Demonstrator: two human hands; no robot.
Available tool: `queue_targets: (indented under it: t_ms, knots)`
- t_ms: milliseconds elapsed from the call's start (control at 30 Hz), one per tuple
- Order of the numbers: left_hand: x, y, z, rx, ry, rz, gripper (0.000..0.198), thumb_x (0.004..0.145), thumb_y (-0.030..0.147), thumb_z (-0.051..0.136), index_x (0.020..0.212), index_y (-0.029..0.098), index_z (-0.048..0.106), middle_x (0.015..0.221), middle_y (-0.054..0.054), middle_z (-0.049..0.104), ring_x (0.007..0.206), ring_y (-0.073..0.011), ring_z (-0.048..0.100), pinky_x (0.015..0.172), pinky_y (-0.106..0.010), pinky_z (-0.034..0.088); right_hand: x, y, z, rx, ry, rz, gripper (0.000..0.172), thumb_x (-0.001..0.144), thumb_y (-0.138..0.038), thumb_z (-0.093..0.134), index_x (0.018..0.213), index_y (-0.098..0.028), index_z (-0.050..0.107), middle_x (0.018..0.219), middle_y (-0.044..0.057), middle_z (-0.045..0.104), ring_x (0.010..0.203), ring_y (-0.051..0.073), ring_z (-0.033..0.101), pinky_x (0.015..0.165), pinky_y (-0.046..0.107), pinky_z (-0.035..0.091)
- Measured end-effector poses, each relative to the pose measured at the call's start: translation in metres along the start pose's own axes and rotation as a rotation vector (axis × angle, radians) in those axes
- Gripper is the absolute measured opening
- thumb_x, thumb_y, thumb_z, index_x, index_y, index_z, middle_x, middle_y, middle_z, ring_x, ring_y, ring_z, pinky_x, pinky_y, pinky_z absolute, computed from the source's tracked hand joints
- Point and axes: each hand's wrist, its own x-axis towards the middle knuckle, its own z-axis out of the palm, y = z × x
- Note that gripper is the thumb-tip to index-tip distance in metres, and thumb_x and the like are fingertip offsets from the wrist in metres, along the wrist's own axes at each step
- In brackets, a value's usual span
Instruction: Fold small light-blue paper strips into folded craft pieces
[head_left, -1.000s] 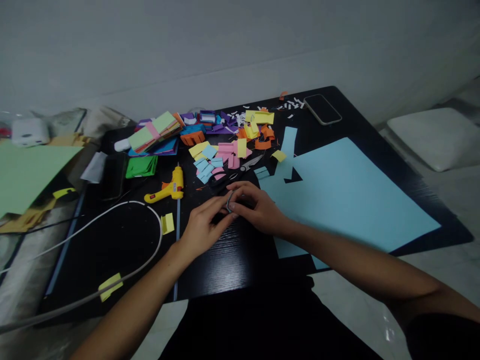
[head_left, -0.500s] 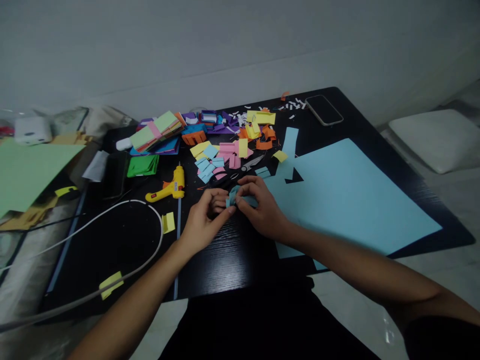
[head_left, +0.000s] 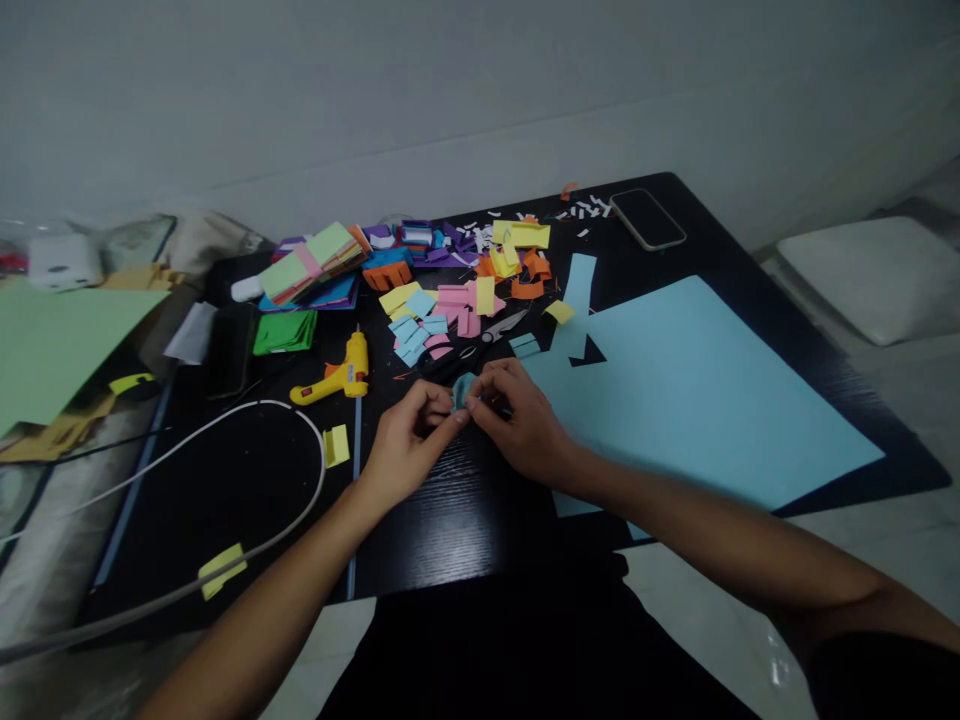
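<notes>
Between my two hands is a small curled piece of blue paper (head_left: pixel 463 389), held above the black table. My left hand (head_left: pixel 415 432) pinches its left side with thumb and fingers. On its other side, my right hand (head_left: pixel 517 412) has thumb and forefinger closed on the paper. The fingers hide part of it. Just beyond the hands lie scissors (head_left: pixel 491 338) with dark handles. A large blue paper sheet (head_left: pixel 697 390) with a cut-out notch spreads to the right, partly under my right forearm.
A yellow glue gun (head_left: pixel 346 372) lies left of my hands. Folded paper pieces (head_left: pixel 454 310) in several colours are heaped behind the scissors. A phone (head_left: pixel 648 219) rests at the back right. A white cable (head_left: pixel 319 480) loops across the left side. Stacked coloured paper (head_left: pixel 319 262) stands at the back left.
The blue paper has turned between my fingers and now shows a rounded, curled shape. My right hand's fingers have shifted slightly down; my left hand stays nearly in place.
</notes>
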Motion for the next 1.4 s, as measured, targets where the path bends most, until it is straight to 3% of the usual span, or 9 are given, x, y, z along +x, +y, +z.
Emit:
queue_targets:
  t_ms: [233,467,567,667,800,900,1033,1200,1400]
  knots:
    - [0.0,0.002,0.0,0.084,0.011,0.054,0.018,0.095,0.036,0.071,0.098,0.02,0.064,0.092,-0.002,0.067,0.078,-0.014,0.067,0.061,-0.022,0.05,-0.001,-0.003,0.0,0.064,-0.031,0.093,0.003,0.093,-0.024,0.065,0.092,-0.022,0.063,0.079,-0.001,0.067,0.072,0.015,0.064,0.069,0.031,0.052]
    - [0.0,0.001,-0.002,0.156,0.013,0.111,0.017,0.097,0.036,0.07,0.101,0.02,0.065,0.098,-0.004,0.069,0.081,-0.0149,0.069,0.069,-0.025,0.056,-0.001,-0.001,-0.001,0.184,0.013,0.131,0.013,0.091,-0.026,0.07,0.104,-0.022,0.071,0.099,0.003,0.077,0.076,0.016,0.07,0.064,0.029,0.057]
    - [0.0,0.003,-0.002,0.2,0.002,0.17,0.013,0.098,0.033,0.068,0.103,0.021,0.066,0.099,-0.003,0.069,0.084,-0.0146,0.069,0.076,-0.026,0.057,-0.001,-0.002,-0.001,0.216,-0.01,0.142,0.017,0.089,-0.024,0.071,0.106,-0.022,0.07,0.107,0.005,0.078,0.089,0.019,0.075,0.062,0.028,0.058]
    - [0.001,0.005,-0.002,0.236,0.003,0.208,0.011,0.099,0.031,0.068,0.103,0.021,0.067,0.1,-0.003,0.069,0.085,-0.0144,0.068,0.077,-0.026,0.058,-0.001,-0.004,-0.002,0.224,-0.019,0.153,0.016,0.088,-0.023,0.071,0.104,-0.022,0.07,0.105,0.005,0.079,0.098,0.021,0.077,0.06,0.026,0.056]
    - [0.0,0.004,-0.002,0.24,0.01,0.211,0.012,0.098,0.031,0.068,0.103,0.02,0.066,0.099,-0.003,0.069,0.085,-0.0147,0.068,0.077,-0.027,0.058,0.001,-0.006,-0.003,0.195,-0.004,0.131,0.012,0.087,-0.02,0.071,0.099,-0.021,0.071,0.098,0.004,0.08,0.092,0.02,0.078,0.063,0.027,0.054]
    - [0.0,0.001,-0.002,0.177,0.01,0.127,0.016,0.096,0.034,0.071,0.102,0.021,0.066,0.1,-0.004,0.07,0.083,-0.0154,0.069,0.075,-0.028,0.059,0.003,-0.004,-0.004,0.176,-0.002,0.103,0.013,0.086,-0.019,0.072,0.098,-0.021,0.071,0.095,0.003,0.079,0.088,0.019,0.076,0.065,0.027,0.054]
    - [0.002,-0.001,-0.002,-0.075,-0.005,-0.002,0.026,0.088,0.034,0.079,0.103,0.02,0.063,0.096,-0.004,0.074,0.086,-0.0168,0.073,0.079,-0.03,0.06,0.004,0.0,-0.005,0.148,-0.034,0.062,0.018,0.085,-0.018,0.072,0.103,-0.022,0.072,0.091,0.002,0.078,0.085,0.018,0.075,0.067,0.028,0.054]
    - [0.008,0.004,-0.003,-0.274,0.011,-0.038,0.036,0.077,0.029,0.087,0.102,0.019,0.064,0.093,-0.003,0.077,0.084,-0.0167,0.075,0.08,-0.031,0.062,0.003,0.004,-0.004,0.049,-0.066,-0.053,0.012,0.087,-0.019,0.072,0.098,-0.023,0.073,0.089,0.002,0.075,0.078,0.016,0.069,0.066,0.029,0.055]
    - [0.009,0.008,-0.005,-0.315,0.009,-0.052,0.037,0.079,0.029,0.086,0.112,0.019,0.072,0.101,-0.006,0.08,0.09,-0.0179,0.076,0.087,-0.034,0.062,0.002,0.01,-0.001,-0.044,-0.01,-0.112,0.003,0.091,-0.024,0.072,0.093,-0.023,0.074,0.097,0.004,0.066,0.076,0.015,0.065,0.065,0.03,0.057]
